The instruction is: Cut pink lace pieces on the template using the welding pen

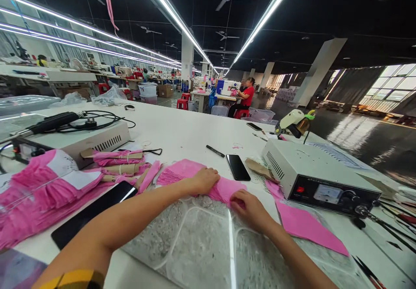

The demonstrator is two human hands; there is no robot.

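A stack of thin pink fabric pieces (pixel 182 172) lies in front of me on the table, with its layered edges fanned out at the left. My left hand (pixel 205 181) rests on top of the cloth, palm down, its fingers laid over the pieces. At the right end, my right hand (pixel 247 206) pinches the near edge of a pink fabric piece (pixel 229 189) between thumb and fingers. Beneath both hands is a clear plastic sheet over a grey marbled mat (pixel 198 241). The fingertips of my left hand are partly hidden.
Tied pink bundles (pixel 58 180) and a dark tablet (pixel 94 211) lie left. A black phone (pixel 238 167) and pen (pixel 215 151) lie beyond the stack. Right stand a grey control box (pixel 321 176), a flat pink piece (pixel 308 224) and tweezers (pixel 367 271). A person (pixel 246 96) sits farther off.
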